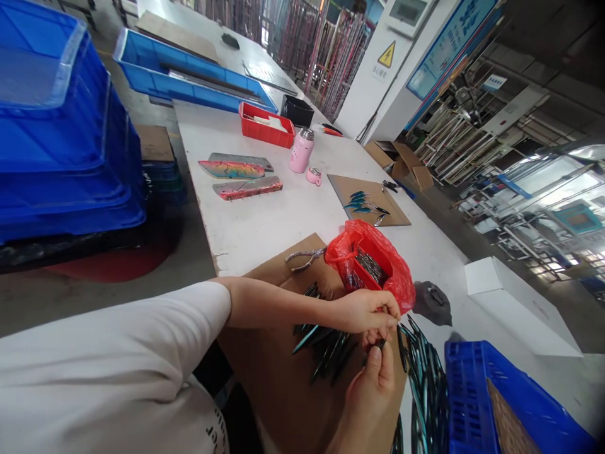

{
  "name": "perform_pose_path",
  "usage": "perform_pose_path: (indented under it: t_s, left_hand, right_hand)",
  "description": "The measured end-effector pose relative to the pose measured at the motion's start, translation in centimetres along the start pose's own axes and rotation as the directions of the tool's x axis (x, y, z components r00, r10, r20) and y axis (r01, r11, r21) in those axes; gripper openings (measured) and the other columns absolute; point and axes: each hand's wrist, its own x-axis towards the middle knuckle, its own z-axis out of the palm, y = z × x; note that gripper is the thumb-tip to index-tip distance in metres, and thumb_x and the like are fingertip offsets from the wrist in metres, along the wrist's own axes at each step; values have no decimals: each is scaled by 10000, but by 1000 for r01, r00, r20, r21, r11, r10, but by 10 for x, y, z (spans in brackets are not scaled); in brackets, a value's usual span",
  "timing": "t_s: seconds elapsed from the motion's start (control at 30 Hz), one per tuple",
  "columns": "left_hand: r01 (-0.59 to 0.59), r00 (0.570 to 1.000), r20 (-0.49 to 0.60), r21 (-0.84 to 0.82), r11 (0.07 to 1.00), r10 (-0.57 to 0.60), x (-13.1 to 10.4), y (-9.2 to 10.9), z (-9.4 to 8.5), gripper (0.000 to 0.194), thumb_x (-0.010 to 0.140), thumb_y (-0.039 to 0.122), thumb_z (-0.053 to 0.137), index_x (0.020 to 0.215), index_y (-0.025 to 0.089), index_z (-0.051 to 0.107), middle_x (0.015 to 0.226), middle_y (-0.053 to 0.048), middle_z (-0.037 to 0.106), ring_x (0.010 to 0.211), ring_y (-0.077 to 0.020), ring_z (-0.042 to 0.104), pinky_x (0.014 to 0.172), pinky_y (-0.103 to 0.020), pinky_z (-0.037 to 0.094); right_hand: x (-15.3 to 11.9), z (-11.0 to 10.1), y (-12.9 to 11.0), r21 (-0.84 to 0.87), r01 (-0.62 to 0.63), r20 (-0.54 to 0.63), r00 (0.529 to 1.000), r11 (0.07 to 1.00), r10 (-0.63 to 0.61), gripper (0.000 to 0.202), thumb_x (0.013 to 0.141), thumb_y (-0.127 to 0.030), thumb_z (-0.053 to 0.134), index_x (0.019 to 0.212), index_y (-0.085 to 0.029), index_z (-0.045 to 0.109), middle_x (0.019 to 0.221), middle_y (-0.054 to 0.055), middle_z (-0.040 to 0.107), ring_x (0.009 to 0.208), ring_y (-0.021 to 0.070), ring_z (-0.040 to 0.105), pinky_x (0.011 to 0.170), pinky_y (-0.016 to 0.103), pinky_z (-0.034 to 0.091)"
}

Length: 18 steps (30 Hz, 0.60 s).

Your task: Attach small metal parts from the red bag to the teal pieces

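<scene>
My left hand [371,312] reaches across from the left, its fingers pinched together; whatever is in them is too small to make out. Just below it, my right hand [373,384] is closed with thumb and finger around a dark fishing lure, mostly hidden, of which only a dark bit shows. The two hands' fingertips nearly meet. Under my left forearm, slim dark lures [331,356] lie on a cardboard sheet [283,378]. Beyond the hands, a red box [366,268] of small metal parts sits in a red plastic bag [401,271]. Pliers [307,257] rest beside the bag.
A long heap of dark teal lures [425,378] lies right of my hands, beside a blue crate [467,391]. Farther off stand a pink bottle [301,151], a red tray [265,131] and a board [397,217] with several blue lures. Blue bins [70,139] are stacked at left.
</scene>
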Motion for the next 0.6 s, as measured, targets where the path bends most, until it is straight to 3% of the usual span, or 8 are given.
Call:
perform_pose_path:
  t_s: [0.6]
  left_hand:
    - [42,999,-14,-52,998,-43,1,-3,0,205,777,314,523,887,162,442,722,-7,581,523,-48,542,511,-175,470]
  right_hand:
    - [1,-5,1,-69,1,-8,1000,998,-1,531,761,-401,484,1207,-116,449,1250,135,469,1160,240,417,970,393,340]
